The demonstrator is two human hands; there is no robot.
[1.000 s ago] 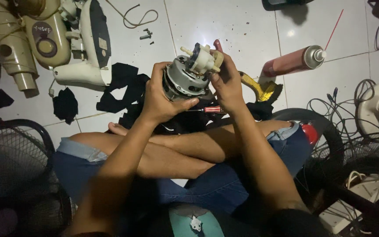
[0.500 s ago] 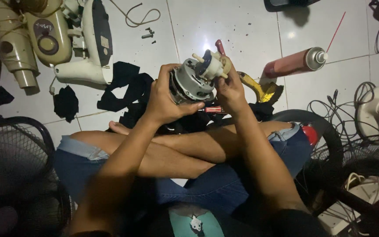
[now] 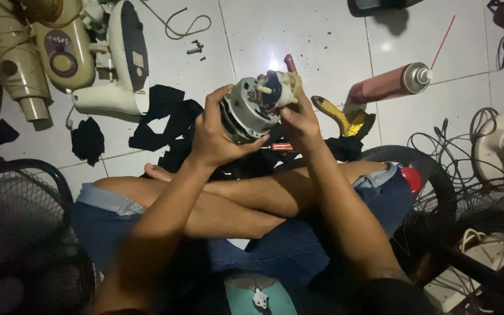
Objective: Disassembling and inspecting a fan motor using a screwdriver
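White glossy tiled floor [image 3: 322,35], grey grout lines crossing; overhead light glaring at its upper middle; dark specks lying scattered near the glare.

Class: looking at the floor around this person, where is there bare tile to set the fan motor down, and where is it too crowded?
Bare white tile lies between the loose screws and the red spray can. Crowded: black rags left, cables right.

I see a pink-red spray can [image 3: 387,85] with a grey cap and thin red straw, lying on its side on the white tiles. Well left of the can, a beige fan housing [image 3: 65,52] carries a round dark label, and the white housing [image 3: 125,58] beside it has a small pale rectangular sticker. No screens or signs I can make out.
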